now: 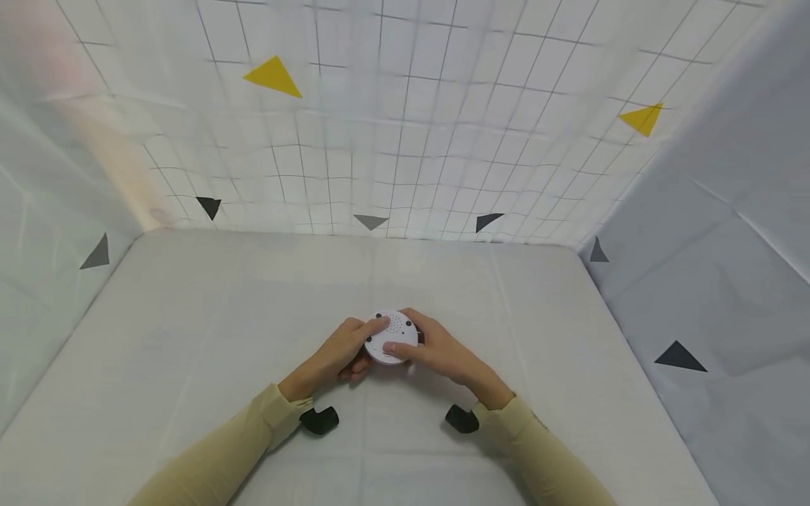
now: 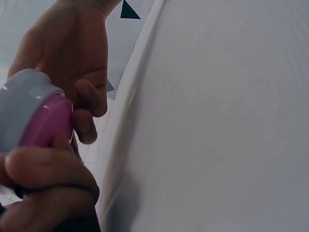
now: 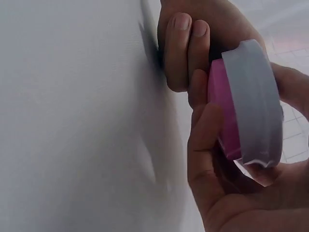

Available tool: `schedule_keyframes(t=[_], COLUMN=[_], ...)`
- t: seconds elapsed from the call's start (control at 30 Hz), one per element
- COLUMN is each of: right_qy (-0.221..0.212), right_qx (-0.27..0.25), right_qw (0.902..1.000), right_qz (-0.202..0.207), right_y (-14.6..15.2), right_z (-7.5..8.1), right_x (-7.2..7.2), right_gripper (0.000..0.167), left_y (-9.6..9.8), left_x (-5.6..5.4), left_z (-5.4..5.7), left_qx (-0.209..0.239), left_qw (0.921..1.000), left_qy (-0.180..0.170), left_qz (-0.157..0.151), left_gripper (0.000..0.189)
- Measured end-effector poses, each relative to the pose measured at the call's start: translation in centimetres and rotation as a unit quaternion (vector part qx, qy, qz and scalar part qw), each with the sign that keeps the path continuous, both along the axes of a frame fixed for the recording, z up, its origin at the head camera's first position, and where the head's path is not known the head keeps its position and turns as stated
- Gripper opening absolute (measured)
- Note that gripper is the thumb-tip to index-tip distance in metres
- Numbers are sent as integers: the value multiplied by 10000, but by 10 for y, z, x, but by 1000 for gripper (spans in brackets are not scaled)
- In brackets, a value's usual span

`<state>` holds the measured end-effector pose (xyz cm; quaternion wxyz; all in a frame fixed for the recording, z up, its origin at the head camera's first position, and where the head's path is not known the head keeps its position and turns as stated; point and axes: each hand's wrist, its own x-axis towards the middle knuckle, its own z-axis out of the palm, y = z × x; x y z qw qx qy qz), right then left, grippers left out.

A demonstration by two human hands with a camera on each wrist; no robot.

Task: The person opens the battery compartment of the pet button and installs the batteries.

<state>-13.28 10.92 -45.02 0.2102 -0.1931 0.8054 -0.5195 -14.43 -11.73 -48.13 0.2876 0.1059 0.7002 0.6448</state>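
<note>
Both hands hold a round white device (image 1: 397,342) above the table, its face with small speaker holes and dark round feet turned up. The left hand (image 1: 344,350) grips its left side, thumb lying across the upper face. On the opposite edge the right hand (image 1: 446,353) pinches it, thumb on top and fingers beneath. A pink part (image 2: 46,121) shows on the underside of the pale rim in the left wrist view. From the right wrist view, curled fingers touch this pink part (image 3: 223,106). Most of the underside is hidden by the fingers.
A white-covered table (image 1: 266,281) lies under the hands. Behind it hangs a white sheet (image 1: 354,126) with grid lines and triangles, and plain grey sheets (image 1: 728,295) stand at the sides. Black wrist camera mounts (image 1: 321,422) stick out by each cuff.
</note>
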Motion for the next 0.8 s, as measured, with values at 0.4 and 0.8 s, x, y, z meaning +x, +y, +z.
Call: schedule_keyframes(t=[0.4,0.8], right_qy=[-636,-290], right_qx=[-853,-923], right_qw=[9943,9942], right_qz=[-19,-472], right_y=[2,5], right_z=[-7,-3], right_x=[-1,0], right_gripper=[35,36], left_y=[-2,-4], left_x=[-2,-5], left_z=[0,2], left_qx=[234,316], left_qw=[9991,9970], left_qy=[-346,-696], left_qz=[-37,-132], left_gripper=[70,96])
